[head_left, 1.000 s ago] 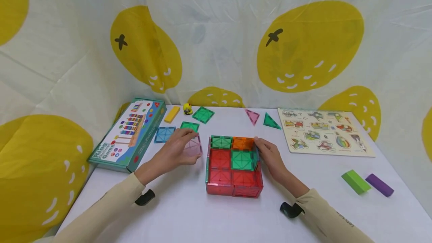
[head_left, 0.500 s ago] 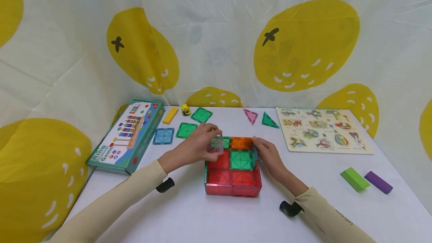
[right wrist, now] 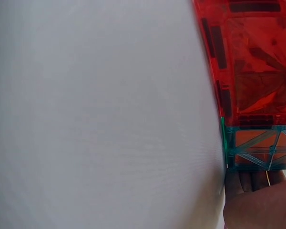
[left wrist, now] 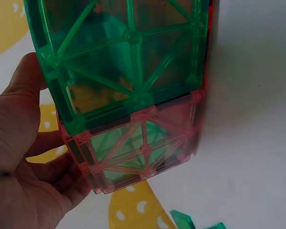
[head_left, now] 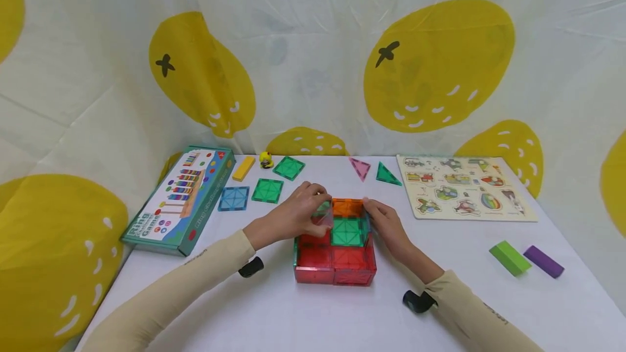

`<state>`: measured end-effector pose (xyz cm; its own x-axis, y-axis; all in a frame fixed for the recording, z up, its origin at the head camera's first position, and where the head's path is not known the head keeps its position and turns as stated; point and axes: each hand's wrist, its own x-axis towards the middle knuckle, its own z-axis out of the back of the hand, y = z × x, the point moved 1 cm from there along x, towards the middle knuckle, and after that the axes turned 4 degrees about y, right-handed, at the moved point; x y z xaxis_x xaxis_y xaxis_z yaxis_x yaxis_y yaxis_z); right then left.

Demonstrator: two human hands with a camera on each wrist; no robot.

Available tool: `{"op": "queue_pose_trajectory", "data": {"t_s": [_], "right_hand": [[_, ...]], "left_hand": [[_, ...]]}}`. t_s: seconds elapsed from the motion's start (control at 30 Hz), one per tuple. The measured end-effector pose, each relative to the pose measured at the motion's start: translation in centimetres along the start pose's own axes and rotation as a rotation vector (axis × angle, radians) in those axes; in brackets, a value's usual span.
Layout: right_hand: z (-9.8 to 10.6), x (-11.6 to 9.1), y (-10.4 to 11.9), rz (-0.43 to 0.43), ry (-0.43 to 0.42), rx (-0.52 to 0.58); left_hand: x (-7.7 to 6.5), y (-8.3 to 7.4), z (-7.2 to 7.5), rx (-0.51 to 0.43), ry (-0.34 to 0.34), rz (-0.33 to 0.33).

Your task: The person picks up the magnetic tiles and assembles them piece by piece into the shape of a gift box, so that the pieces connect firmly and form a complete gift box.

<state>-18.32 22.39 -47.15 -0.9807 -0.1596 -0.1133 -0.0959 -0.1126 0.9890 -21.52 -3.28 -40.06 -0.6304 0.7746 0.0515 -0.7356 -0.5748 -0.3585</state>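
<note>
A low box of see-through magnetic tiles point(head_left: 315, 275) sits mid-table, with red tiles in front and green and orange ones behind. Over its back left part, my left hand point(head_left: 295, 214) pinches a pink square magnetic tile point(head_left: 326, 220). In the left wrist view, a green wall tile point(left wrist: 133, 62) and a pink wall tile point(left wrist: 145, 148) stand beside the left fingers; I cannot tell the held tile apart there. My right hand point(head_left: 391, 228) grips the box's back right corner. Its fingers point(right wrist: 248, 181) curl by a blue wall tile point(right wrist: 262, 149) in the right wrist view.
Behind on the left lie a blue tile point(head_left: 233, 199), green tiles point(head_left: 267, 190), a yellow block point(head_left: 243, 168), a small figure point(head_left: 266, 159) and a game box point(head_left: 181, 200). Rightward are triangle tiles point(head_left: 361, 168), a puzzle board point(head_left: 464, 188), and green point(head_left: 510, 258) and purple point(head_left: 544, 261) blocks.
My left hand has carried the pink tile rightward from beside the box to its back left part. The right hand stays at the back right corner.
</note>
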Motion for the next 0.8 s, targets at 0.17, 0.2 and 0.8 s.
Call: {"op": "queue_pose_trajectory", "data": {"t_s": [0.17,0.2,0.8], "right_hand": [[-0.05,-0.06,0.29,0.009,0.001,-0.004],[-0.08,-0.1,0.36,0.008,0.004,-0.004],[-0.26,-0.06,0.1,-0.013,-0.001,-0.012]], "left_hand": [[-0.05,0.17,-0.25,-0.001,-0.019,-0.012],[-0.05,0.17,-0.25,-0.001,-0.02,-0.016],[-0.65,0.93,-0.94,-0.091,-0.05,-0.046]]}}
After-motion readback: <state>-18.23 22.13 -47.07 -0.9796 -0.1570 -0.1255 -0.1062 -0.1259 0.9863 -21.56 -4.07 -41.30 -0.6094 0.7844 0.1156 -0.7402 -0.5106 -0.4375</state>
